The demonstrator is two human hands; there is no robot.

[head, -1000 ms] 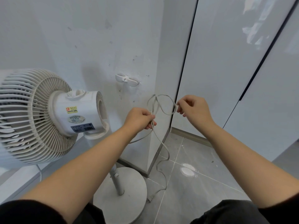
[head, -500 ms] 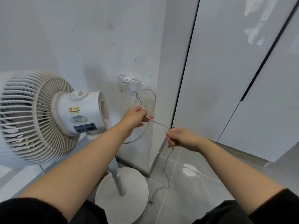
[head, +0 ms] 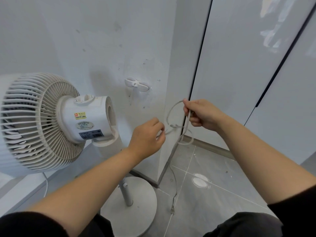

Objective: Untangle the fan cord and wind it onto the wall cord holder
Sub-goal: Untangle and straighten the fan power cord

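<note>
Glossy cabinet doors, matt plastic fan, scuffed painted wall, dusty tile floor.

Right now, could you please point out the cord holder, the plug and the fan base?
cord holder (head: 136, 84): head view, on its middle.
plug (head: 172, 210): head view, on its body.
fan base (head: 145, 202): head view, on its bare round plate.

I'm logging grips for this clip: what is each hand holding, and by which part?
Both hold the fan cord: the right hand grips a loop's top, the left hand pinches a strand beside the tangle.
</note>
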